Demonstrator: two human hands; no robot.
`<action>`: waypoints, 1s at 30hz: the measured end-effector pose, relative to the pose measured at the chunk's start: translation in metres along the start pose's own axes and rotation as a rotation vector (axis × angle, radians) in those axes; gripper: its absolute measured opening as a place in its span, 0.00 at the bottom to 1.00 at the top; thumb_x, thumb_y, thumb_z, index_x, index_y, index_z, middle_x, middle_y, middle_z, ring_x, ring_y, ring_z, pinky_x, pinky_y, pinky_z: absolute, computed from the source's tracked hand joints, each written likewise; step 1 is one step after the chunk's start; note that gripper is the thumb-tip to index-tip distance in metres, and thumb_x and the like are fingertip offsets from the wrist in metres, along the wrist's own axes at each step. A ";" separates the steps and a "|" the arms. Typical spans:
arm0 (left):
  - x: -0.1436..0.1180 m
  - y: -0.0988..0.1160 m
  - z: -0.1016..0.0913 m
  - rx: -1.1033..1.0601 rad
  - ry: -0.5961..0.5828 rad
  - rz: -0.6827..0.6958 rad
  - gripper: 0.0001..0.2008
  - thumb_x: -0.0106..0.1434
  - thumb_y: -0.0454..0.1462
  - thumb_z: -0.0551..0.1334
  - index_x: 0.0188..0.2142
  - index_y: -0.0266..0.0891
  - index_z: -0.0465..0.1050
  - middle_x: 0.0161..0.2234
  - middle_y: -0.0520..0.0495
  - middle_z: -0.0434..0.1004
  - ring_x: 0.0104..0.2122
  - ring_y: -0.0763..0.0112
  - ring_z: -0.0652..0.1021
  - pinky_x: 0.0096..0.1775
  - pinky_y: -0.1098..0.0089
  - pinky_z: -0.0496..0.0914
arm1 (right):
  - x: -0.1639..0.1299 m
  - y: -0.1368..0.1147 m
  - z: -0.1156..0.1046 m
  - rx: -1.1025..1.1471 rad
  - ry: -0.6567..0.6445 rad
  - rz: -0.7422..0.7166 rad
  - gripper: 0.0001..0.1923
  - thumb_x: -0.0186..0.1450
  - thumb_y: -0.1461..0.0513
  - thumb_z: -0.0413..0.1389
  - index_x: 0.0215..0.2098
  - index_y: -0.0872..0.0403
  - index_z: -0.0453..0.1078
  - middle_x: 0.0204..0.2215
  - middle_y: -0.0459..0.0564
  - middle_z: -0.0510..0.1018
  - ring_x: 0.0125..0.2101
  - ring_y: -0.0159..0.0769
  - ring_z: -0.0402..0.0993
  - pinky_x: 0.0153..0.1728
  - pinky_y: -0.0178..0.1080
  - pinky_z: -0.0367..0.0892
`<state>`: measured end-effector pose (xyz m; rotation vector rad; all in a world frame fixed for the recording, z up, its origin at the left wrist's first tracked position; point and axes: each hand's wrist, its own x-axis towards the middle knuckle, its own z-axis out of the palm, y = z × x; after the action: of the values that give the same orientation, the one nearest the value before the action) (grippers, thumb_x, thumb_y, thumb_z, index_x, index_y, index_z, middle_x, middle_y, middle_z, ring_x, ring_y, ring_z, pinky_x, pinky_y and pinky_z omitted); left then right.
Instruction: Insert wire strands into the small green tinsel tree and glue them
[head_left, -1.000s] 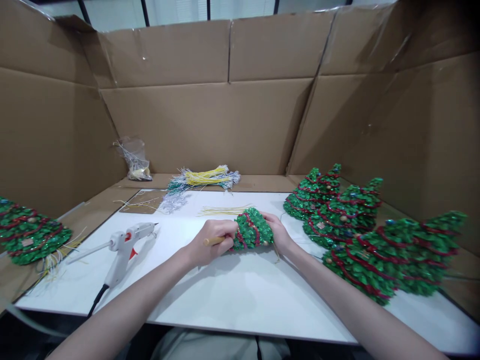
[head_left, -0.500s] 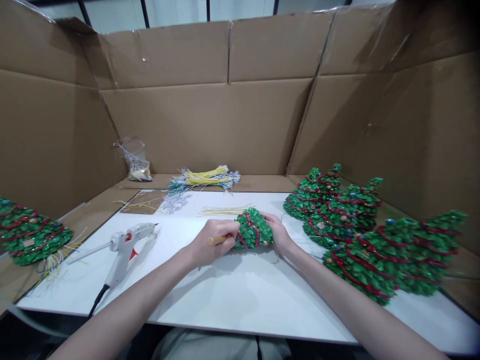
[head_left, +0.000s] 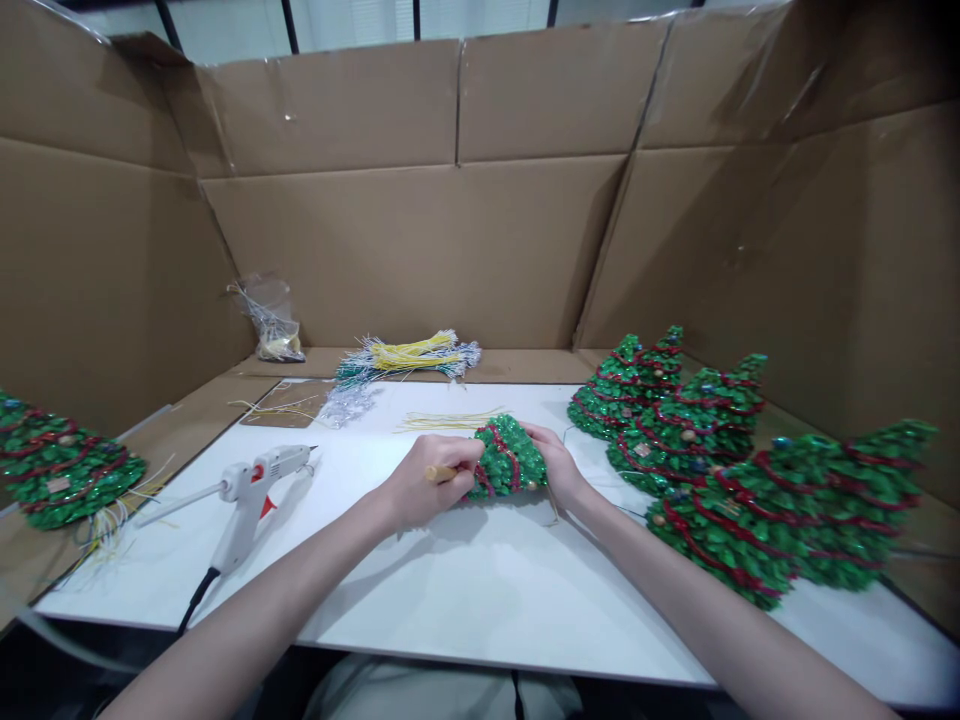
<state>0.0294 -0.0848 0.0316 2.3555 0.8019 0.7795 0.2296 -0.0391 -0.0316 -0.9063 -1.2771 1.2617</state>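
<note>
I see the small green tinsel tree (head_left: 508,459) lying on its side at the middle of the white table (head_left: 480,600). The left hand (head_left: 427,487) is closed around its wooden stem (head_left: 439,473), and the right hand (head_left: 553,462) grips its far side. Behind, a clear plastic bag (head_left: 271,316) holds some thin wires. A glue gun (head_left: 251,490) lies at the left.

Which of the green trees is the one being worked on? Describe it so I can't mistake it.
On the white table, find the glue gun at left and the finished trees at right. Between them lies a small tree, the only one held by both hands, left hand and right hand.
</note>
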 end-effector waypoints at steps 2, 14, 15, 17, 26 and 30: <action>0.000 0.000 0.000 0.004 0.001 -0.001 0.08 0.53 0.30 0.49 0.21 0.38 0.49 0.20 0.54 0.55 0.23 0.76 0.58 0.27 0.73 0.53 | 0.000 -0.001 0.001 0.005 0.003 -0.012 0.15 0.49 0.55 0.59 0.32 0.55 0.77 0.29 0.49 0.80 0.32 0.41 0.74 0.33 0.38 0.67; -0.008 -0.008 0.007 0.218 0.042 0.128 0.07 0.54 0.28 0.49 0.22 0.38 0.51 0.23 0.54 0.56 0.23 0.76 0.58 0.27 0.75 0.55 | 0.000 -0.002 -0.001 -0.005 -0.001 0.015 0.17 0.50 0.54 0.59 0.33 0.56 0.77 0.29 0.49 0.80 0.33 0.42 0.74 0.31 0.38 0.67; -0.009 -0.008 0.008 0.252 0.044 0.143 0.07 0.54 0.28 0.49 0.23 0.38 0.51 0.23 0.54 0.56 0.22 0.76 0.58 0.26 0.75 0.54 | 0.000 -0.002 -0.001 -0.005 -0.002 0.013 0.16 0.50 0.54 0.59 0.32 0.55 0.77 0.29 0.49 0.80 0.34 0.42 0.74 0.31 0.38 0.66; -0.009 -0.009 0.010 0.311 0.048 0.173 0.07 0.54 0.28 0.49 0.23 0.39 0.52 0.23 0.54 0.56 0.22 0.76 0.57 0.26 0.75 0.54 | -0.001 -0.003 0.000 -0.002 -0.003 0.009 0.15 0.50 0.54 0.59 0.32 0.55 0.77 0.29 0.49 0.80 0.34 0.42 0.74 0.31 0.37 0.66; -0.002 -0.001 0.007 0.387 0.027 0.161 0.07 0.52 0.28 0.49 0.22 0.39 0.52 0.22 0.54 0.58 0.21 0.76 0.58 0.25 0.74 0.53 | 0.000 -0.004 0.002 0.000 0.010 0.006 0.16 0.49 0.52 0.60 0.30 0.55 0.76 0.27 0.49 0.80 0.33 0.43 0.74 0.32 0.38 0.65; 0.002 0.002 0.004 0.296 0.015 0.117 0.07 0.51 0.28 0.49 0.22 0.39 0.49 0.20 0.54 0.56 0.21 0.76 0.58 0.25 0.74 0.54 | -0.001 -0.006 0.002 0.008 0.010 -0.012 0.15 0.48 0.53 0.60 0.29 0.55 0.76 0.27 0.48 0.80 0.34 0.43 0.74 0.33 0.39 0.66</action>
<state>0.0340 -0.0864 0.0310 2.6823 0.8402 0.7709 0.2282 -0.0409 -0.0256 -0.8963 -1.2672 1.2509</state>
